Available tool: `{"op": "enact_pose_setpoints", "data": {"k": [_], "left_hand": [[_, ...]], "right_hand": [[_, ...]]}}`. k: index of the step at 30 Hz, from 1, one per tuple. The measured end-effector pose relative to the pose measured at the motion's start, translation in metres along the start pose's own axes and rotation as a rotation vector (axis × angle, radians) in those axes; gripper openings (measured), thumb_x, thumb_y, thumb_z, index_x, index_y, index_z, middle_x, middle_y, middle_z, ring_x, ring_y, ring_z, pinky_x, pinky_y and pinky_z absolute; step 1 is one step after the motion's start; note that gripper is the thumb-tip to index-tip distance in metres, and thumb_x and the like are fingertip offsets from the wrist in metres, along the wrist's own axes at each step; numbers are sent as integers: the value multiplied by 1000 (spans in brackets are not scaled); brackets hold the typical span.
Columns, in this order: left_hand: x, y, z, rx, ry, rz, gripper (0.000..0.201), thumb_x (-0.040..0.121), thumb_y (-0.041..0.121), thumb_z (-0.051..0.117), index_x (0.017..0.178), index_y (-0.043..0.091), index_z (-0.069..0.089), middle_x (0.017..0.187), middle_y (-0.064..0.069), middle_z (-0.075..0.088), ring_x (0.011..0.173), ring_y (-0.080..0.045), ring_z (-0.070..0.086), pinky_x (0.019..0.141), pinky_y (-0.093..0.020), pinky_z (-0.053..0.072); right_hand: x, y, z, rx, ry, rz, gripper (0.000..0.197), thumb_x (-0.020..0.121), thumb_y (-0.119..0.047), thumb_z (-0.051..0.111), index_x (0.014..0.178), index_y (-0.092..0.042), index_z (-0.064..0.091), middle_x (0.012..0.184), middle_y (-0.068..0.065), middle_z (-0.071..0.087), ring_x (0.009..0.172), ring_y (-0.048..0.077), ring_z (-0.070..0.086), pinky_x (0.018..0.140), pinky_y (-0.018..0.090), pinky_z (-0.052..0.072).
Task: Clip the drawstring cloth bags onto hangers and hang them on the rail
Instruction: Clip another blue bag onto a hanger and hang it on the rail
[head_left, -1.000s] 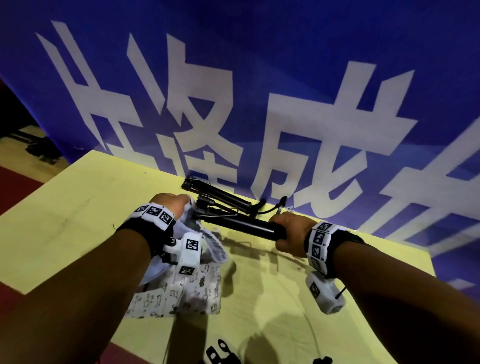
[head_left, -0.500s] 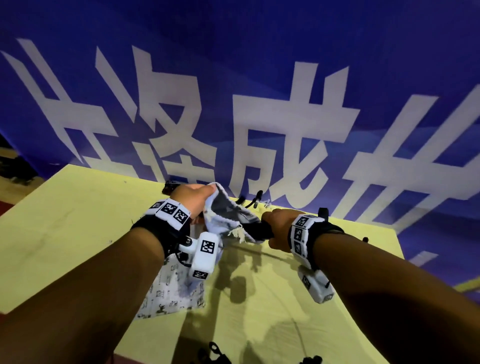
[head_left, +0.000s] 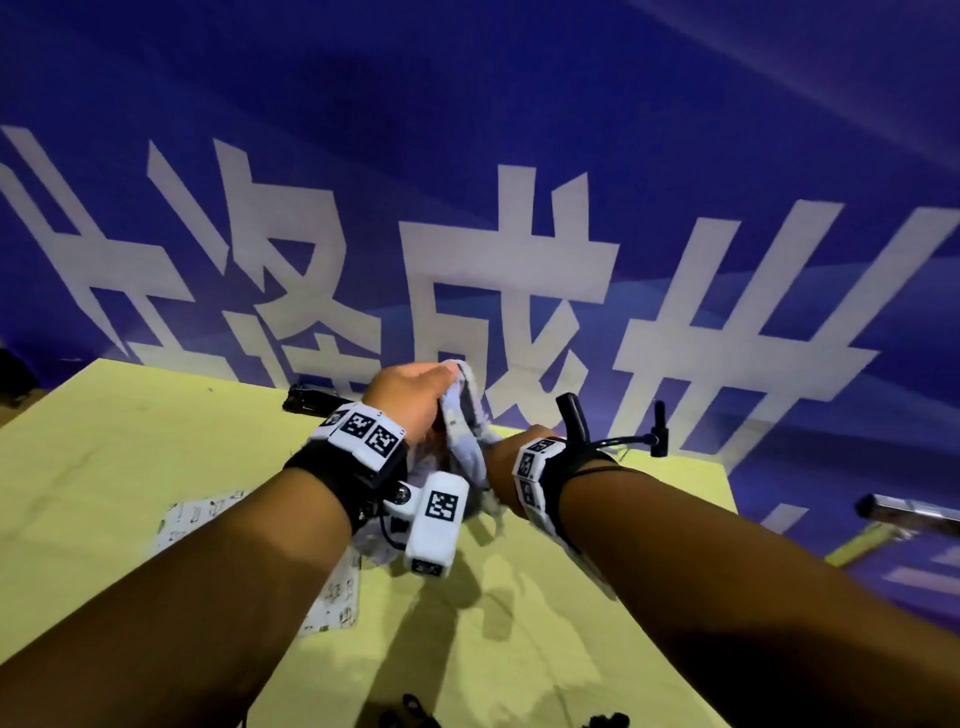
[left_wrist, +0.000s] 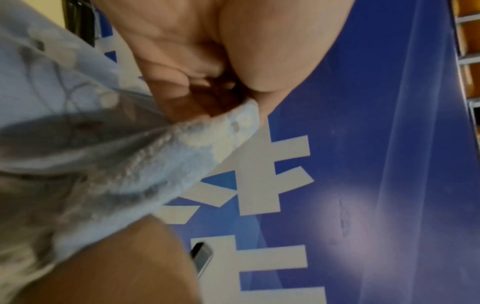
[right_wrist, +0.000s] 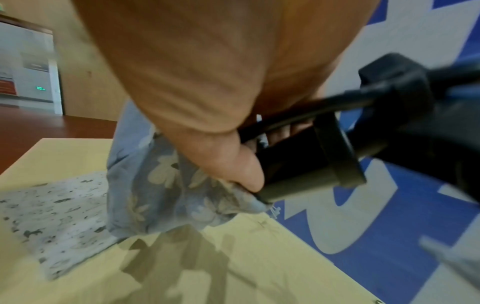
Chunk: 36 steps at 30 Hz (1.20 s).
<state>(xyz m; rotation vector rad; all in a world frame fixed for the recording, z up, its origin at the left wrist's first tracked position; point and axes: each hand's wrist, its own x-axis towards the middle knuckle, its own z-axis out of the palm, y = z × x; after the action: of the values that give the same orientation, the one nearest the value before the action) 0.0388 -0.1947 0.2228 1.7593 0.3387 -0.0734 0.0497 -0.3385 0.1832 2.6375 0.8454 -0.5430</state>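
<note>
Both hands are up above the yellow table, working on one blue flowered bag. The left hand has its fingers curled round the bag's top hem; in the left wrist view the fingers bunch the stitched edge of the cloth against the palm. The right hand grips a black clip hanger approx. at its clip end; in the right wrist view the thumb presses the other corner of the bag against the black clip, w/ the cloth hanging down from it toward the table. So the bag is off the table, stretched between the two hands, its lower part drooping behind the left wrist camera. The hanger's bar and a second clip stick out to the right of the right wrist. A white patterned bag lies flat on the table below the left forearm. Another black hanger lies at the table's far edge, against the blue banner w/ big white characters. A metal rail shows at the right edge.
</note>
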Motion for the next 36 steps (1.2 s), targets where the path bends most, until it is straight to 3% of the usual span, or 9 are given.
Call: {"op": "enact_pose_setpoints", "data": {"k": [4, 7, 10, 14, 21, 26, 29, 33, 36], "left_hand": [[-4, 7, -1, -209, 21, -19, 23, 79, 36, 63, 84, 18, 77, 86, -21, 74, 85, -44, 70, 80, -64, 54], [-6, 15, 5, -346, 32, 0, 21, 92, 20, 58, 84, 7, 72, 83, -20, 71, 70, -34, 70, 65, -42, 60], [-8, 23, 12, -409, 4, 18, 20, 96, 15, 54, 84, 6, 68, 84, -20, 70, 74, -33, 70, 67, -39, 60], [-8, 28, 12, -431, 6, 30, 19, 96, 17, 53, 88, 9, 68, 85, -17, 71, 74, -29, 71, 58, -30, 59], [-8, 34, -12, -490, 149, 52, 17, 95, 16, 55, 84, 9, 65, 81, -14, 70, 68, -24, 70, 51, -25, 57], [-5, 29, -23, -486, 181, 43, 16, 97, 16, 53, 91, 7, 64, 82, -13, 70, 60, -23, 71, 48, -25, 57], [-2, 24, -26, -486, 202, 13, 16, 97, 16, 52, 92, 5, 63, 82, -14, 70, 60, -23, 70, 44, -23, 54], [-2, 29, -19, -498, 179, 18, 22, 94, 5, 50, 79, 6, 65, 79, -15, 68, 67, -27, 66, 51, -27, 58], [1, 34, -10, -467, 185, 36, 20, 87, -6, 50, 83, 2, 68, 70, -16, 66, 60, -26, 63, 45, -25, 53]], "right_hand": [[-19, 16, 2, -17, 60, 50, 31, 91, -22, 59, 121, -15, 57, 123, 8, 60, 114, 31, 54, 91, 39, 42], [-29, 21, -1, 154, 192, 112, 30, 83, -29, 62, 112, -23, 54, 113, 4, 63, 104, 30, 55, 87, 40, 48], [-36, 18, -1, 499, 303, 146, 43, 73, -53, 64, 111, -32, 59, 106, -2, 68, 98, 26, 62, 84, 39, 54], [-39, 18, -5, 765, 352, 184, 18, 91, -34, 55, 100, -25, 67, 100, 1, 69, 92, 26, 63, 82, 34, 53], [-45, 43, -24, 926, 448, 228, 18, 96, -22, 49, 104, -19, 65, 99, 7, 68, 89, 25, 64, 81, 32, 53], [-49, 55, -47, 878, 617, 231, 17, 96, -24, 48, 89, -25, 64, 88, 2, 68, 81, 23, 64, 71, 30, 52], [-57, 60, -70, 821, 681, 146, 17, 97, -22, 48, 97, -21, 66, 96, -1, 61, 72, 18, 58, 71, 27, 46], [-68, 62, -99, 613, 710, 47, 20, 99, -25, 48, 108, -21, 65, 113, 1, 55, 98, 20, 55, 89, 28, 42], [-72, 61, -113, 573, 707, -2, 19, 99, -24, 48, 109, -18, 64, 107, -1, 54, 95, 18, 57, 82, 26, 42]]}}
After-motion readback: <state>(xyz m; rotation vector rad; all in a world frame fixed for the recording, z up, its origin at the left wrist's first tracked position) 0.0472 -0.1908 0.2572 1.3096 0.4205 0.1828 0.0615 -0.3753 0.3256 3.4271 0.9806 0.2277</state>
